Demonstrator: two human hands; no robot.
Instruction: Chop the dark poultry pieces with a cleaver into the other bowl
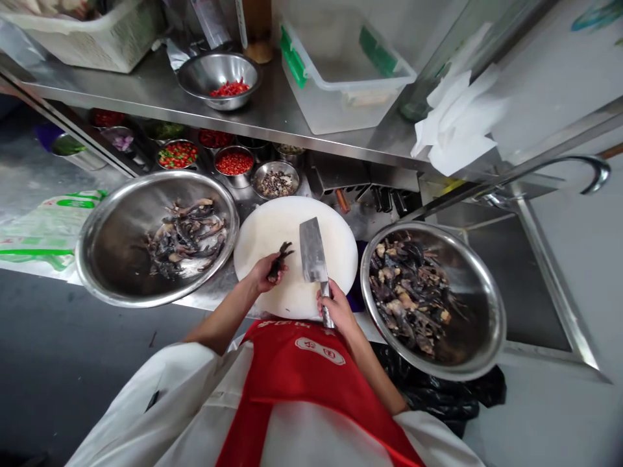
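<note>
My left hand [268, 272] is closed round a dark chicken foot [280, 258], its toes pointing up and to the right over the round white cutting board [253, 224]. In my right hand [335, 305] is a cleaver [314, 253], gripped by its metal handle, with the broad blade lying over the right part of the board. To the left of the board stands a wide steel bowl [111, 240] with a heap of dark chicken feet [187, 240] in it. Another steel bowl [467, 347] on the right holds a bigger pile of dark, cut-looking pieces [409, 292].
Behind the board are small pots of chopped red chillies [234, 162] and other ingredients. A steel shelf [272, 97] above bears a bowl [187, 76] and a clear plastic bin [335, 107]. Knives [384, 198] sit under it. A sink [516, 279] with a faucet [596, 175] lies right.
</note>
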